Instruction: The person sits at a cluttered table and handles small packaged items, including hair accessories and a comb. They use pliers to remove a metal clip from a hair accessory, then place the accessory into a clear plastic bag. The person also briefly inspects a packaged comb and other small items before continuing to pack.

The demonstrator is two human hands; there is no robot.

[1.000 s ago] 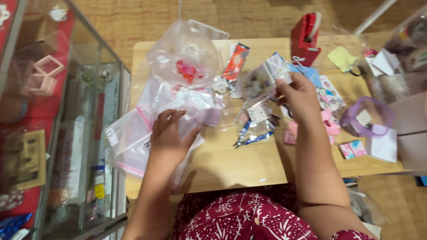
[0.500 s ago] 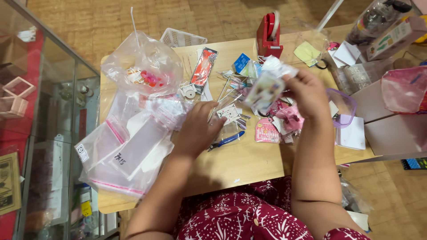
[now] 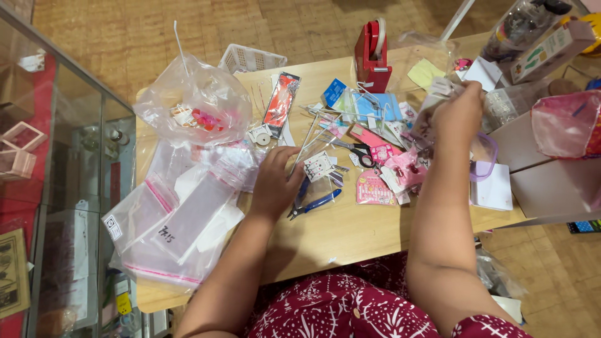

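Note:
My left hand (image 3: 276, 181) rests on the wooden table (image 3: 350, 231), fingers curled onto a clear packet with a small white card (image 3: 318, 166), next to blue-handled pliers (image 3: 315, 203). To its left lies a heap of clear zip bags (image 3: 181, 213). My right hand (image 3: 459, 112) is raised at the far right of the table, pinching a small clear packet (image 3: 431, 106) of trinkets. Below it lie pink carded items (image 3: 400, 172) and scissors (image 3: 358, 150).
A puffed plastic bag (image 3: 200, 103) with red and pink pieces sits at the back left, a red tape dispenser (image 3: 372, 53) at the back, a white basket (image 3: 249, 59) behind. A purple-rimmed tub (image 3: 485, 156), white cards, boxes and a pink bag (image 3: 566, 125) crowd the right. A glass cabinet (image 3: 56, 188) stands left.
My left hand has moved right from the zip bags to the carded packet by the pliers. My right hand has carried its packet farther right and away from me.

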